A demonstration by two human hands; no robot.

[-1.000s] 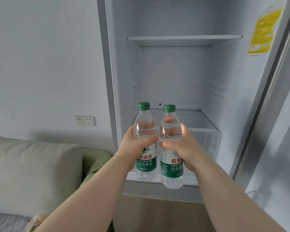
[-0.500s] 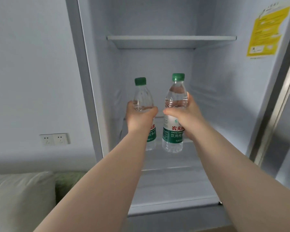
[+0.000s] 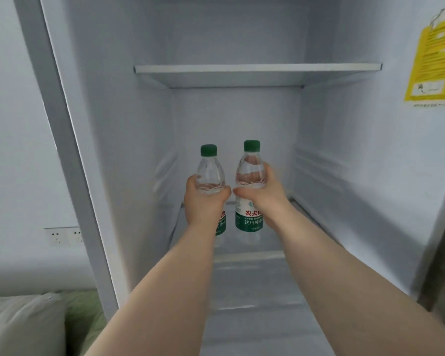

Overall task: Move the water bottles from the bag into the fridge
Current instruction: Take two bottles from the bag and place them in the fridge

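Two clear water bottles with green caps and green labels stand upright side by side deep inside the open fridge (image 3: 129,176). My left hand (image 3: 203,204) is wrapped around the left bottle (image 3: 210,170). My right hand (image 3: 267,199) grips the right bottle (image 3: 249,173) at its middle. Both bottle bases are at the level of the glass shelf (image 3: 249,276); I cannot tell whether they touch it. The bag is out of view.
A white upper shelf (image 3: 257,69) spans the fridge above the bottles. A yellow sticker (image 3: 434,60) is on the right inner wall. Left of the fridge are a wall socket (image 3: 64,236) and a pale cushion (image 3: 21,325).
Both hands have carried the bottles from the fridge's front edge deeper inside, toward the back of the shelf. The view has moved closer to the fridge.
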